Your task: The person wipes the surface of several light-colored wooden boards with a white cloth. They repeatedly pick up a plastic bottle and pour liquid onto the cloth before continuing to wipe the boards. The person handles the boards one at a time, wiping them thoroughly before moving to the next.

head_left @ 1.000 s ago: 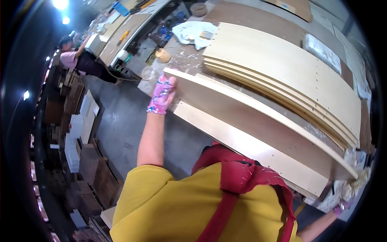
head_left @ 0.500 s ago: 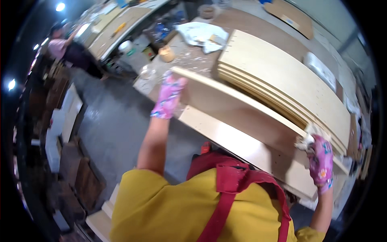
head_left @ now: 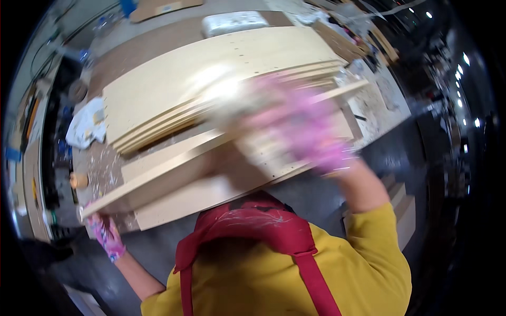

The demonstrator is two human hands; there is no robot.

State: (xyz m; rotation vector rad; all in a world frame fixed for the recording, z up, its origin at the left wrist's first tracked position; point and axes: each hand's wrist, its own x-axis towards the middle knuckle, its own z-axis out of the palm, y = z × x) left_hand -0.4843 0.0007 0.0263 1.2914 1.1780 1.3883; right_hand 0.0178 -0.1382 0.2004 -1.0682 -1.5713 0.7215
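Note:
A long pale wooden panel (head_left: pixel 174 179) with an upright strip along its top edge lies across the front of the workbench (head_left: pixel 153 45). My left hand (head_left: pixel 105 235), in a pink patterned glove, grips the panel's left end from below. My right hand (head_left: pixel 298 129), also pink-gloved, is a blur of motion over the panel's middle and right part. Whether it holds the wood cannot be made out. Behind the panel rests a stack of wide plywood sheets (head_left: pixel 211 73) with small drilled holes.
A white crumpled cloth (head_left: pixel 87 126) and a small round tan object (head_left: pixel 78 180) lie on the dusty bench to the left. A white wrapped package (head_left: pixel 232 21) sits beyond the stack. Grey floor (head_left: pixel 390 152) lies to the right, and more benches run along the far left.
The view has swung round. My right hand has left the panel's right end and sweeps, blurred, over its middle. My left hand stays on the left end.

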